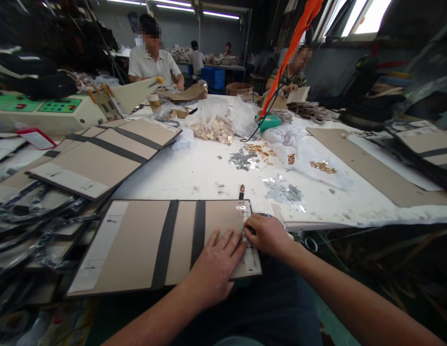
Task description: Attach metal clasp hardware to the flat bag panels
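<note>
A tan folder-like panel with dark edges and two dark vertical bands lies at the table's near edge. My left hand rests on its right part, fingers spread flat. At the panel's right edge, over a pale strip, my right hand has its fingers pinched together. Something small and silvery shows by the fingertips, too small to name. A small metal plate lies on the panel above the hands. Just beyond the panel's top edge is a small dark item with a coppery end.
Similar panels are stacked at the left, near plastic-wrapped straps. Silver plates, gold pieces and plastic bags lie on the white table. A green-topped machine stands left. Several people sit farther back.
</note>
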`<state>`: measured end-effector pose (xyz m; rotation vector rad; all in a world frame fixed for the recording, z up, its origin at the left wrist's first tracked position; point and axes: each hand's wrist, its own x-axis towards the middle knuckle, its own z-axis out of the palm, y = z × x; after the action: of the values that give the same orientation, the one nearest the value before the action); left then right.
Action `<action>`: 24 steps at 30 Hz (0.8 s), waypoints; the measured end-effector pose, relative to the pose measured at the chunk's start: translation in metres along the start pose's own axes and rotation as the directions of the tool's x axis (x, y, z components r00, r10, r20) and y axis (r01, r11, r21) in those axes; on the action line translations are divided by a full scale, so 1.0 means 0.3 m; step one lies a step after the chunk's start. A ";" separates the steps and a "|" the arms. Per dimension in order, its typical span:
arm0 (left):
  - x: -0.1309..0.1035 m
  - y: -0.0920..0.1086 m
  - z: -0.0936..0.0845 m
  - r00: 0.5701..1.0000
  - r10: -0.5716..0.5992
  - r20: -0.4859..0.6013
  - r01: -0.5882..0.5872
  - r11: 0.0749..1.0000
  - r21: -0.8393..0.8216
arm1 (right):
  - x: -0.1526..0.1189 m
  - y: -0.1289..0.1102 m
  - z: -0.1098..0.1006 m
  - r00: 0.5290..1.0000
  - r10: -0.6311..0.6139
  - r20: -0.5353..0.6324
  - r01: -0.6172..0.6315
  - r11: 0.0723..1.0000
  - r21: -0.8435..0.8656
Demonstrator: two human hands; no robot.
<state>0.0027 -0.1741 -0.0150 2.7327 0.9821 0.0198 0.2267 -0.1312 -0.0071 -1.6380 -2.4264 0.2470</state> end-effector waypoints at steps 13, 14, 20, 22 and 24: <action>0.032 -0.035 -0.019 1.000 0.001 -0.003 -0.001 0.998 -0.057 | 0.026 0.009 -0.006 0.999 0.030 0.030 -0.030 1.000 0.007; 0.032 -0.038 -0.018 1.000 0.007 -0.002 -0.007 0.998 -0.057 | 0.027 0.009 -0.006 0.999 0.030 0.032 -0.031 1.000 0.005; 0.041 -0.054 -0.007 1.000 0.026 0.014 -0.026 0.999 -0.025 | 0.034 0.026 -0.001 0.997 0.047 0.063 -0.052 0.996 0.079; 0.044 -0.055 -0.009 0.999 0.025 0.033 -0.025 1.000 -0.017 | 0.037 0.036 -0.003 0.996 0.048 0.075 -0.059 0.986 0.153; 0.046 -0.055 -0.015 0.999 0.025 0.046 -0.025 1.000 -0.017 | 0.043 0.049 -0.014 0.994 0.048 0.097 -0.072 0.962 0.262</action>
<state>0.0026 -0.1520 -0.0152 2.7178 0.9313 -0.0302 0.2364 -0.1136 -0.0057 -1.6114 -2.2878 0.6395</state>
